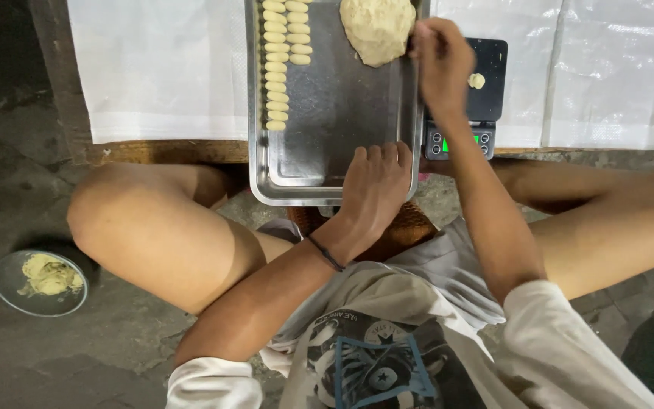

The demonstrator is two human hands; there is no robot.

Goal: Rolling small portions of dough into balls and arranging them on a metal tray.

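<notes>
A steel tray (334, 113) lies on a low table edge in front of me. On it sit two rows of small shaped dough pieces (275, 68) at the left and a large dough lump (378, 29) at the top right. My left hand (376, 189) rests flat on the tray's near right corner, fingers together, holding nothing. My right hand (440, 64) hovers at the tray's right rim next to the dough lump, fingers pinched. A small dough ball (477, 80) lies on the black digital scale (482, 91) just right of that hand.
A white plastic sheet (168, 68) covers the wooden table on both sides of the tray. A round bowl with dough scraps (39, 282) stands on the stone floor at the lower left. My bare knees (138, 227) flank the tray.
</notes>
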